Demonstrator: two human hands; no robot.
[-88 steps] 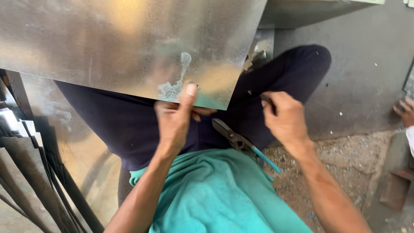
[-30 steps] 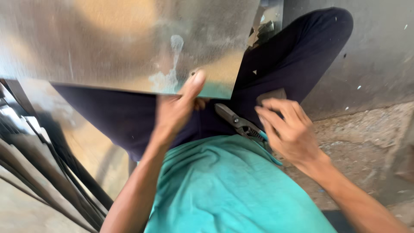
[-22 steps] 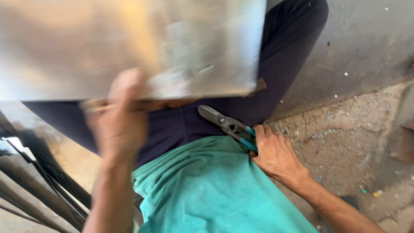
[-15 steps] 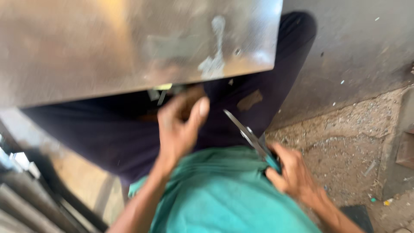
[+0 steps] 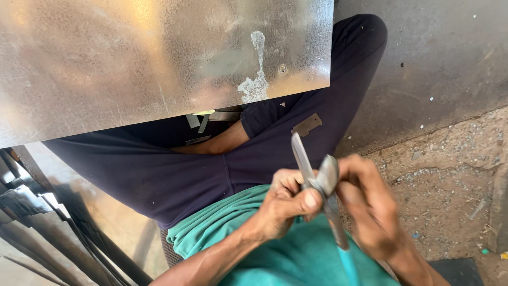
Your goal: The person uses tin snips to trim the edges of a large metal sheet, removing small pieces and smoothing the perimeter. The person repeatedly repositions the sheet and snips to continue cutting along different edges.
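Note:
My left hand (image 5: 288, 204) and my right hand (image 5: 370, 209) meet in front of my chest, both on a pair of metal tin snips (image 5: 317, 182). The snips' blades point up and stand apart. My left fingers pinch the snips at the pivot. My right hand, blurred, grips the handles below, one of them blue (image 5: 346, 265). A large galvanised metal sheet (image 5: 159, 58) rests across my lap and knees, above my dark trousers (image 5: 174, 169). Neither hand touches the sheet.
Small metal offcuts (image 5: 307, 125) lie on my trousers. A stack of cut metal strips (image 5: 37, 222) stands at the lower left. Another grey sheet (image 5: 434, 58) lies at the upper right, with gritty ground (image 5: 450, 185) and small debris to the right.
My left hand has let go of the sheet's edge and come down to the snips. My right hand picked the snips off my lap and raised them, blades up.

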